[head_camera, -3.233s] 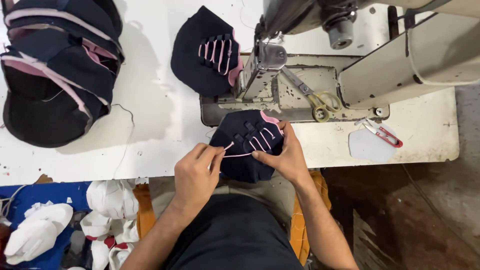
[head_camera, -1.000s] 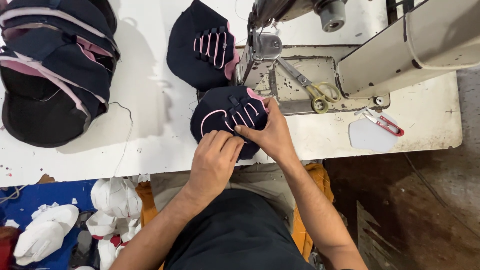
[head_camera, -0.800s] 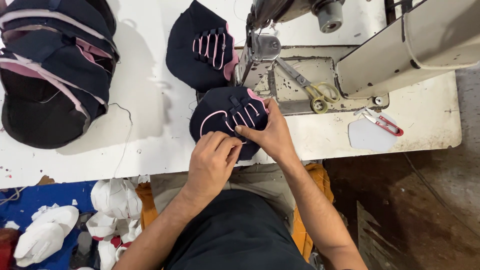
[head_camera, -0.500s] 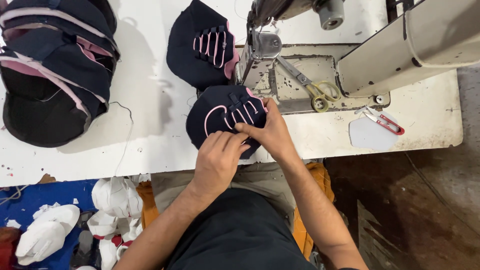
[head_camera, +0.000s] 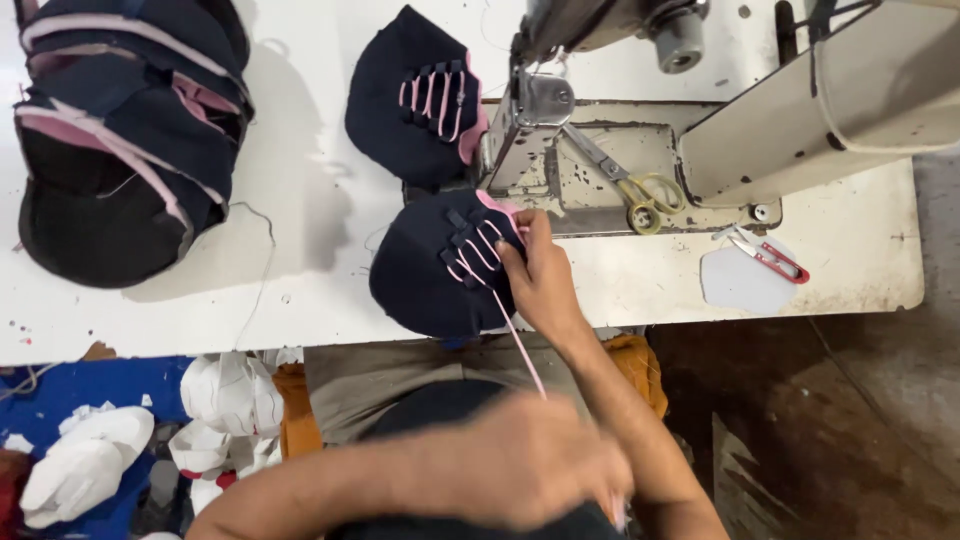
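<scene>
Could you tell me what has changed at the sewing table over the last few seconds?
The left hand has left the dark cap piece and drawn the pink cord back toward the body, taut. The right hand still presses the piece; the scissors lie unmoved.

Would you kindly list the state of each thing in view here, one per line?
Dark cap piece: flat at the table edge, held down by the right hand.
Pink cord: laced through its loops, drawn taut toward the left hand.
Left hand: blurred, closed on the cord's end.
Second cap piece: laced, lying untouched.
Cap stack: piled at the far left.
Scissors: closed, on the machine bed.
Thread snips: lying loose.
</scene>
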